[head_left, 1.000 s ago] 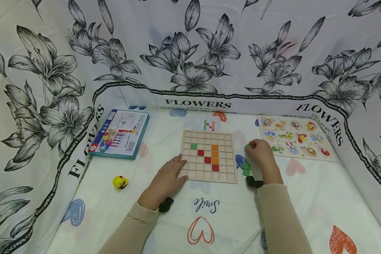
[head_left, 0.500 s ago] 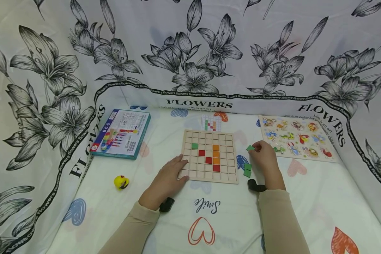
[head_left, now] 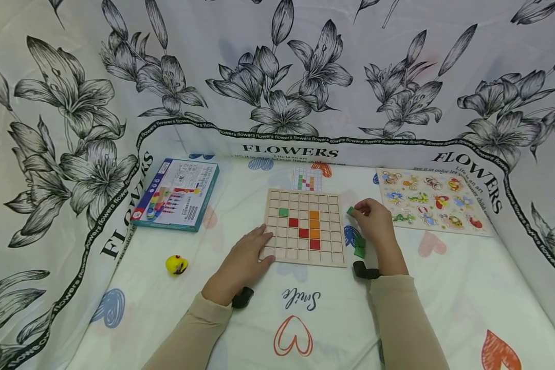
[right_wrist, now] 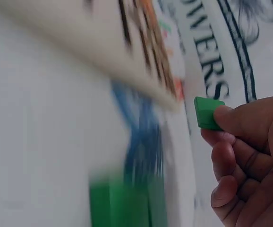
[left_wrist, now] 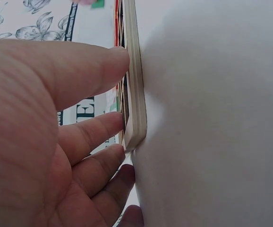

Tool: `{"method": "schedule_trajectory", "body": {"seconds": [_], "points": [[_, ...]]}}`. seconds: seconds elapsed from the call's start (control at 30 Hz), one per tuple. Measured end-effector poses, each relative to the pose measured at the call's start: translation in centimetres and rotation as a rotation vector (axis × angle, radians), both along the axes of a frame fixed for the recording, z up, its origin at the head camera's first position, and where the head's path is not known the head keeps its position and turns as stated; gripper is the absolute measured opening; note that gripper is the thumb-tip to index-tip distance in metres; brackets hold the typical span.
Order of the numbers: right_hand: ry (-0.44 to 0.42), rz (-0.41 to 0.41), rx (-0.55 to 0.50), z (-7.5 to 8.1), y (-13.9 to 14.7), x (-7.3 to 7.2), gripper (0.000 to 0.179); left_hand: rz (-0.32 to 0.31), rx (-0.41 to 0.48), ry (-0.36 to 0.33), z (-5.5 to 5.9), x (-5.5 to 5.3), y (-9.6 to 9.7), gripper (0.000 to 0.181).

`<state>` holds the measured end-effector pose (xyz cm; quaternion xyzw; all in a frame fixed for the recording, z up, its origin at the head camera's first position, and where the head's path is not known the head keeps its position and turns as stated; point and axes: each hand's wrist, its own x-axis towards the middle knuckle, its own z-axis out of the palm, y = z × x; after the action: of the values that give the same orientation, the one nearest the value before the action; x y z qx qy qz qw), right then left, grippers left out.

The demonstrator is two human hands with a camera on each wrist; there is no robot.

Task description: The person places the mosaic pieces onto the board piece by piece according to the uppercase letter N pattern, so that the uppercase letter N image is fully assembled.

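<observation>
A wooden grid board [head_left: 327,255] lies mid-table, bearing one green tile [head_left: 283,212], a column of orange tiles [head_left: 314,224] and several red tiles [head_left: 303,233] in its cells. My left hand [head_left: 242,257] rests at the board's near left corner; in the left wrist view its thumb and extended fingers [left_wrist: 98,132] touch the board's edge [left_wrist: 137,94]. Between thumb and fingertips, my right hand [head_left: 374,221] pinches a green square tile [right_wrist: 206,112], just right of the board. Below that hand, loose green tiles [head_left: 359,252] lie on the cloth, large and blurred in the right wrist view.
Behind the board lies a small pattern card [head_left: 308,179] with coloured squares. A flat insect picture board [head_left: 432,198] is at the back right. To the left are a boxed toy [head_left: 176,195] and a small yellow toy [head_left: 176,265]. Flower-printed cloth [head_left: 282,67] rises around the table.
My right hand first drew slightly right with the green tile, then moved left toward the board, still pinching it. My left hand stays at the board's corner; the tiles on the board are unchanged.
</observation>
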<state>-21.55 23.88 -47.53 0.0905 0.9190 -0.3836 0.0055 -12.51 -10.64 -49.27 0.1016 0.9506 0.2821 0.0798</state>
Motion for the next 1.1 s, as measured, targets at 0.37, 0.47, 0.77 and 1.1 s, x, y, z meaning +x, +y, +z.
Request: {"method": "schedule_trajectory", "body": {"seconds": [0.37,0.47,0.77,1.1], "points": [[0.079,0.264,-0.061,0.8,-9.8,-0.2,0.009,-0.001,0.001,-0.009,0.1,-0.1,0.0,0.067],[0.077,0.322,-0.058,0.6,-11.9,-0.3,0.008,-0.011,-0.001,-0.006,0.2,-0.1,-0.1,0.066],[0.054,0.401,0.024,-0.4,-15.0,-0.5,0.004,-0.028,-0.011,0.006,0.2,-0.2,-0.1,0.065],[0.048,0.43,0.063,-0.3,-15.2,-0.3,0.004,-0.042,-0.015,0.037,0.0,-0.1,-0.2,0.064]]}}
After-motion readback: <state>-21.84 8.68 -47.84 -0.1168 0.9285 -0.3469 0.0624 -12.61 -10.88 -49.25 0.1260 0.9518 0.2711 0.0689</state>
